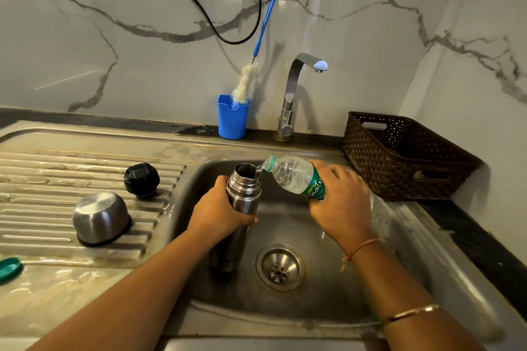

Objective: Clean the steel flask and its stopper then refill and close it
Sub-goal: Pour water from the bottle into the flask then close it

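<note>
Spill risk at steel flask (244, 194), gripped upright in sink (356, 279) by left hand (221, 208); right hand (339, 202) clasping tilted water bottle (288, 172), stream liable to miss narrow mouth if tipped further

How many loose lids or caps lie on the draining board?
3: a black stopper at the back, a steel cup upside down in front of it, and a green cap at the left edge, partly cut off. More may lie outside the frame.
</note>
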The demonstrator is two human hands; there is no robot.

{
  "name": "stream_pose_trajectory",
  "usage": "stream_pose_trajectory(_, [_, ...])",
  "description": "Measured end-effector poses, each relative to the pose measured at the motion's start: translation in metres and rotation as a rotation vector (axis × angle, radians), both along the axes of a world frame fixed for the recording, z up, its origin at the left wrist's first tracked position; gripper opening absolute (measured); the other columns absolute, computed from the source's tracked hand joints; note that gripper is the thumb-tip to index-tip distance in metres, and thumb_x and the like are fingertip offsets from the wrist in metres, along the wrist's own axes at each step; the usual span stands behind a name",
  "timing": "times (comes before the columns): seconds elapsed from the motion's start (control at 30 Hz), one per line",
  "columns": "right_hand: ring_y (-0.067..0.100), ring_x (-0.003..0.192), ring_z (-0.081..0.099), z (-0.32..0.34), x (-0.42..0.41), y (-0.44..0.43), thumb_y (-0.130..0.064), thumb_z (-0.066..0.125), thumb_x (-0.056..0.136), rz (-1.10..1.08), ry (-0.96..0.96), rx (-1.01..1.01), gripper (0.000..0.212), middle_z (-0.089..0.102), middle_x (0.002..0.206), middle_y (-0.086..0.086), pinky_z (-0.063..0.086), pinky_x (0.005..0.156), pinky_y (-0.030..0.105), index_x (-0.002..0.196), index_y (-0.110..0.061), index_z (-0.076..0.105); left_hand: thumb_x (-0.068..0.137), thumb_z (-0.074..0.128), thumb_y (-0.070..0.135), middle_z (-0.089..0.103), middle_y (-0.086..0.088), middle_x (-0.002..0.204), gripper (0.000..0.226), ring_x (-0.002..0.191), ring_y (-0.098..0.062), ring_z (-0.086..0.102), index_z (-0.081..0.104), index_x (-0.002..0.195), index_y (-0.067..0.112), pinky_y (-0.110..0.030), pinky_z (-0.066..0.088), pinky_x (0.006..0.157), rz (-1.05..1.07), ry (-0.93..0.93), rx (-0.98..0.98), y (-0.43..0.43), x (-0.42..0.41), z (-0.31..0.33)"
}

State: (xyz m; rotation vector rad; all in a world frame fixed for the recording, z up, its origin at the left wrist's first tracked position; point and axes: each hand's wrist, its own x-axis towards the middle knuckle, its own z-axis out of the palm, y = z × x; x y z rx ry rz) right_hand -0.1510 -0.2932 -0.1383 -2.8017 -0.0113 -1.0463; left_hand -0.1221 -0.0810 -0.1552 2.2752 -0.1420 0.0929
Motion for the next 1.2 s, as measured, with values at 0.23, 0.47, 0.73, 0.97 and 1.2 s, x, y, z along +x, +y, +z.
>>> stream_pose_trajectory(0.23, [0.034, 0.091, 0.060, -0.0020, 0.0004, -0.0021, -0.013, 0.072, 0.054, -0.017, -0.025, -0.045, 0.069, 0.064, 0.099, 0.007, 0.048, 0.076, 0.044, 0.122, -0.019, 0.058, 0.059, 0.089, 0.030, 0.051, 0.016, 0.097, 0.070, 0.089, -0.006, 0.049, 0.036, 0.105, 0.030, -0.024, 0.038, 0.075, -0.054, -0.016, 0.027, -0.0014, -0.0009, -0.0005])
stream_pose_trajectory(0.47, [0.035, 0.089, 0.060, -0.0009, -0.0007, -0.0018, -0.010, 0.075, 0.050, -0.027, -0.055, -0.076, 0.071, 0.064, 0.097, 0.009, 0.047, 0.076, 0.045, 0.120, -0.018, 0.061, 0.058, 0.088, 0.032, 0.053, 0.015, 0.100, 0.070, 0.090, -0.006, 0.050, 0.040, 0.109, 0.028, -0.024, 0.040, 0.076, -0.059, -0.036, 0.023, -0.0030, 0.0004, -0.0003])
stream_pose_trajectory(0.73, [0.034, 0.090, 0.060, -0.0004, -0.0015, -0.0016, -0.010, 0.075, 0.051, -0.028, -0.061, -0.111, 0.072, 0.064, 0.098, 0.010, 0.047, 0.077, 0.046, 0.122, -0.017, 0.060, 0.058, 0.088, 0.032, 0.059, 0.010, 0.111, 0.074, 0.093, -0.006, 0.050, 0.042, 0.116, 0.026, -0.024, 0.040, 0.077, -0.055, -0.034, 0.024, -0.0035, 0.0010, -0.0013])
stream_pose_trajectory(0.97, [0.035, 0.096, 0.059, 0.0011, -0.0024, -0.0017, -0.011, 0.075, 0.053, -0.053, -0.039, -0.117, 0.076, 0.063, 0.102, 0.012, 0.046, 0.082, 0.050, 0.126, -0.018, 0.058, 0.059, 0.088, 0.032, 0.059, 0.009, 0.113, 0.076, 0.092, -0.005, 0.048, 0.042, 0.119, 0.024, -0.023, 0.039, 0.077, -0.058, -0.035, 0.030, -0.0048, 0.0009, -0.0013])
stream_pose_trajectory(1.2, [0.035, 0.099, 0.058, 0.0028, -0.0047, 0.0002, -0.010, 0.075, 0.050, -0.079, -0.078, -0.135, 0.077, 0.063, 0.103, 0.012, 0.042, 0.087, 0.052, 0.125, -0.019, 0.059, 0.060, 0.088, 0.031, 0.059, 0.007, 0.118, 0.076, 0.097, -0.007, 0.051, 0.042, 0.121, 0.024, -0.023, 0.039, 0.079, -0.054, -0.030, 0.042, -0.0046, -0.0001, -0.0013])
